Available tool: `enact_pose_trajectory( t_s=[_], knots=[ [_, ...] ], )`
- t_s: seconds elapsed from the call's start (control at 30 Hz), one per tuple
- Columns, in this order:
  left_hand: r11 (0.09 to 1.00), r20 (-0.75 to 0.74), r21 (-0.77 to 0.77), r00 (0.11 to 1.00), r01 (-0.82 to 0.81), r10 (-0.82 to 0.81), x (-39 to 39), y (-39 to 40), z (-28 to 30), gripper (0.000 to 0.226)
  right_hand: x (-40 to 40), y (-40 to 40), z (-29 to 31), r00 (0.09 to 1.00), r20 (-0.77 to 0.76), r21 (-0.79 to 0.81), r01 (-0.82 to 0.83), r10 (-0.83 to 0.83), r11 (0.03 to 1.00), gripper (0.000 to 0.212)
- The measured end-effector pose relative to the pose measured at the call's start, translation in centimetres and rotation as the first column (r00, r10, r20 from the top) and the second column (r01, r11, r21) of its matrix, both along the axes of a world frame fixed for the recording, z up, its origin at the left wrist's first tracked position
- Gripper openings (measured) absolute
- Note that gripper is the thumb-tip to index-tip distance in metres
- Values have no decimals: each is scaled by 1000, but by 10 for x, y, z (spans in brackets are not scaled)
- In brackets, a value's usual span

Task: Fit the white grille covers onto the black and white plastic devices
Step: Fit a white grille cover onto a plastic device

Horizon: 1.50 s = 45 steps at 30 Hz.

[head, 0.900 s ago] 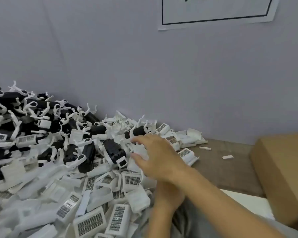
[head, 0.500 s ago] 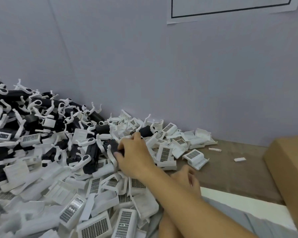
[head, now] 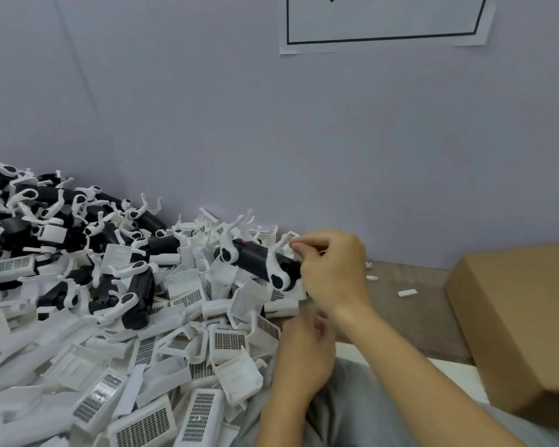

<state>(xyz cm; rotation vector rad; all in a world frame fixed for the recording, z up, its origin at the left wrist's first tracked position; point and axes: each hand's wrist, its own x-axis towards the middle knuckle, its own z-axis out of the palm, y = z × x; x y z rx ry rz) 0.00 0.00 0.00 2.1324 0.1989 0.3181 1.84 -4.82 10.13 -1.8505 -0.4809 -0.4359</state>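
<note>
- A person's right hand (head: 331,269) gripped one end of a black and white device (head: 260,264), fingers curled around it, and held it above the heap at the back of the table (head: 410,304), close to the wall (head: 304,140).
- The device lay roughly level in the grip, its white clips pointing up and its free end aimed left over the pile.
- The left hand (head: 304,353) sat lower and nearer the person, at the edge of the white grille covers (head: 204,411); its fingers looked loosely curled, and whether they held anything could not be told from this angle.
- Loose covers were spread across the near left of the table, many grille-side up, while more black and white devices (head: 78,240) were stacked at the far left.
- A cardboard box (head: 513,317) stood at the right, well apart from the heap, with two small white scraps (head: 406,293) on the bare wood between.
- The step in hand appeared to be the pick-up of a device, with no cover yet on it.
- To do it well, the person would likely need to bring the device clear of the tangled clips, turn its open face toward the left hand, and choose a cover lying grille-side up.
- Lining up the cover's edges squarely before pressing would probably spare its thin tabs; a skewed press could leave one side unseated.
</note>
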Motion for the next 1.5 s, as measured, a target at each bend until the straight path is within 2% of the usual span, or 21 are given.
enact_pose_trajectory(
  t_s=[0.03,0.1,0.17,0.23,0.27,0.3,0.33,0.4,0.47,0.53,0.63,0.73,0.8,0.87,0.97,1.07,1.1,1.17,1.27,1.43,1.5],
  knots=[
    [994,32,-109,999,22,-18,-21,-2,-1,10,-2,-19,1,999,1,32,45,-45,998,21],
    [992,51,-103,995,-75,80,-24,11,-1,15,-8,-60,-3,990,-7,87,141,-141,986,27],
    [993,76,-103,995,-61,69,-27,-4,7,22,-15,-98,-15,970,-45,114,244,-240,963,31],
    [979,127,-175,984,-103,127,-28,-9,8,55,-23,-126,-29,941,-89,87,334,-327,939,35],
    [979,194,-153,968,-132,161,-28,-6,7,75,-26,-135,-36,930,-97,66,362,-355,930,38],
    [985,235,-118,961,-124,149,-28,-5,7,92,-29,-141,-44,923,-95,44,379,-373,925,40],
    [995,288,-8,952,-103,101,-29,-8,7,105,-31,-144,-52,918,-91,24,389,-386,921,41],
    [951,293,306,954,-32,-62,-29,-20,8,119,-32,-147,-63,919,-79,-20,385,-385,923,36],
    [849,211,529,970,-10,-120,-25,-30,11,123,-28,-148,-69,926,-69,-53,369,-372,928,30],
    [782,240,619,966,-71,-102,-20,-42,19,125,-23,-152,-71,933,-61,-50,351,-354,935,30],
    [766,319,632,940,-118,-118,-12,-59,30,127,-19,-162,-70,944,-36,-18,327,-327,945,31],
    [744,383,663,890,-80,-245,-10,-70,23,96,-18,-170,-71,953,-13,84,302,-302,950,35],
    [764,393,639,890,-84,-231,-10,-70,16,88,-21,-171,-68,968,12,207,241,-249,948,32],
    [824,404,561,897,-86,-182,-8,-66,13,76,-26,-166,-64,986,19,357,151,-169,922,25],
    [943,422,319,905,-95,-52,-6,-61,18,40,-26,-156,-66,987,-35,548,151,-158,823,38],
    [992,299,-104,950,-65,94,-4,-62,29,31,-24,-143,-78,980,-162,407,172,-115,897,30],
    [957,255,-289,961,-32,109,-4,-62,33,35,-24,-139,-82,977,-197,322,138,-77,937,37],
    [873,181,-487,975,-28,131,-2,-60,38,37,-24,-133,-87,974,-225,140,42,-9,989,46],
    [770,98,-636,986,-43,136,1,-59,35,26,-25,-128,-87,991,-131,-28,-36,32,999,54],
    [487,-8,-873,999,-24,35,8,-66,29,39,-24,-127,-91,995,-93,-78,-39,32,996,56],
    [429,-1,-903,1000,0,-2,9,-68,27,41,-21,-126,-94,993,-118,-103,3,-15,995,62]
  ],
)
